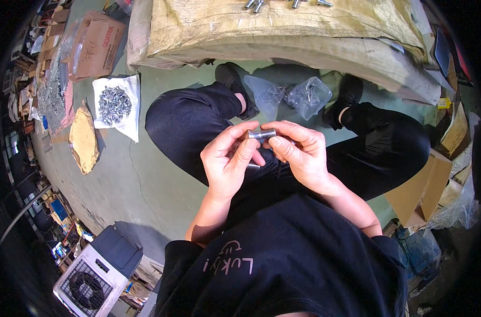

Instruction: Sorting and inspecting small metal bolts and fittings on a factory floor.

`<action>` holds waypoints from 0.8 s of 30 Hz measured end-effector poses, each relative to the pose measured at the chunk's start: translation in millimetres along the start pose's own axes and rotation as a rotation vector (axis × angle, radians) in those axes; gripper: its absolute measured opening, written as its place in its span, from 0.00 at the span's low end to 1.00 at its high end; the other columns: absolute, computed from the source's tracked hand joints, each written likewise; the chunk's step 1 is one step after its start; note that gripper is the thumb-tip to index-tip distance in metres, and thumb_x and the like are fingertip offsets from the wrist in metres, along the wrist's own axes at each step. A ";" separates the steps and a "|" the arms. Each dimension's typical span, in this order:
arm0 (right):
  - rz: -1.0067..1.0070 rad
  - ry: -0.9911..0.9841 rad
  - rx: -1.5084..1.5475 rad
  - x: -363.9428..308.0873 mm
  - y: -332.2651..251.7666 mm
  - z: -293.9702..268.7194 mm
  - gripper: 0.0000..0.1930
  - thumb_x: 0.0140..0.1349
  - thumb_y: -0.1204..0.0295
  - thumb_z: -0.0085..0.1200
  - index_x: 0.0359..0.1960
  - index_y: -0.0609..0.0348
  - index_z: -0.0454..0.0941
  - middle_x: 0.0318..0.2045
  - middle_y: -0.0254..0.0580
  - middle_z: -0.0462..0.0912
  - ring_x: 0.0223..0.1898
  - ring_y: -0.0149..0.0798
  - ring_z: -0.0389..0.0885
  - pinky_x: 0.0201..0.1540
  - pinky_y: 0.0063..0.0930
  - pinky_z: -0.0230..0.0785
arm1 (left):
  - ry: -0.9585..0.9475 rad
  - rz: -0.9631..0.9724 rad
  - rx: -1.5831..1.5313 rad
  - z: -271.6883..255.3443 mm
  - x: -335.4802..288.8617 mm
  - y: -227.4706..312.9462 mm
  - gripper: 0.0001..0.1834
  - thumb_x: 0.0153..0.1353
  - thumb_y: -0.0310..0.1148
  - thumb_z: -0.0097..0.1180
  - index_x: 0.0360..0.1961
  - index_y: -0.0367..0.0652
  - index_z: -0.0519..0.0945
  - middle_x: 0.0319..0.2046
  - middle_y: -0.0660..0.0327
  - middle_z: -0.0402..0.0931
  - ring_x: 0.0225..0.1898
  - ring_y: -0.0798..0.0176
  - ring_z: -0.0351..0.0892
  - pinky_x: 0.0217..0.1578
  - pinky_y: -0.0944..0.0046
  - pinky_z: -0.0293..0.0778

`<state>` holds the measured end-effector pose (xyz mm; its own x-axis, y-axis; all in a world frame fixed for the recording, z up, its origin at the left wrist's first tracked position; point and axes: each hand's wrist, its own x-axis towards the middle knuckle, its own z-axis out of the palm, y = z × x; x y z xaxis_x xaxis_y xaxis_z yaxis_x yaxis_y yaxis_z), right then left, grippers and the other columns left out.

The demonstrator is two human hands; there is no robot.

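A short, shiny metal cylinder (262,134), like a pin or stud, is held level in front of my lap. The fingertips of my left hand (225,158) pinch its left end, while my right hand (305,155) grips the right end between thumb and fingers. Below it, the end of a second metal piece (253,166) shows by the curled fingers of my left hand; its full shape is hidden. Between my feet on the floor lie two clear plastic bags, the left bag (266,96) and the right bag (308,98), with small metal parts in them.
Ahead stands a low surface under a yellowish woven cover (283,31), with several metal fittings (258,6) on it. To my left are a white sheet heaped with metal parts (114,105), a cardboard box (96,46) and a fan unit (95,274). An open carton (417,190) sits right.
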<state>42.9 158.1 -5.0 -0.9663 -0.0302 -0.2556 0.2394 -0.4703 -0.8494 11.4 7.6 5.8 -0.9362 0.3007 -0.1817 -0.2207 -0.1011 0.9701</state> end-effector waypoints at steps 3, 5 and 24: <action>0.000 0.018 0.045 -0.1 1.7 1.7 0.12 0.56 0.75 0.51 0.42 0.66 0.74 0.33 0.38 0.77 0.34 0.27 0.75 0.37 0.17 0.67 | 0.018 0.019 0.015 1.2 0.4 -0.4 0.14 0.53 0.21 0.53 0.42 0.31 0.73 0.30 0.58 0.72 0.22 0.71 0.74 0.20 0.77 0.70; 0.005 0.023 0.091 -0.2 2.9 2.2 0.12 0.56 0.76 0.51 0.42 0.66 0.74 0.33 0.38 0.77 0.34 0.27 0.75 0.37 0.17 0.67 | 0.008 0.050 0.030 2.0 2.2 2.4 0.14 0.52 0.21 0.53 0.42 0.31 0.73 0.31 0.58 0.71 0.22 0.71 0.74 0.20 0.77 0.70; -0.051 0.055 0.198 -1.4 4.8 2.9 0.12 0.53 0.79 0.53 0.41 0.65 0.74 0.30 0.36 0.77 0.29 0.23 0.73 0.31 0.14 0.66 | 0.025 0.009 -0.125 0.7 2.5 -1.2 0.21 0.47 0.15 0.55 0.45 0.32 0.69 0.38 0.50 0.73 0.26 0.68 0.74 0.19 0.74 0.73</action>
<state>45.1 153.4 -7.4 -0.9688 0.0433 -0.2439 0.1619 -0.6345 -0.7558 9.6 9.2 4.3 -0.9444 0.2757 -0.1790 -0.2436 -0.2212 0.9443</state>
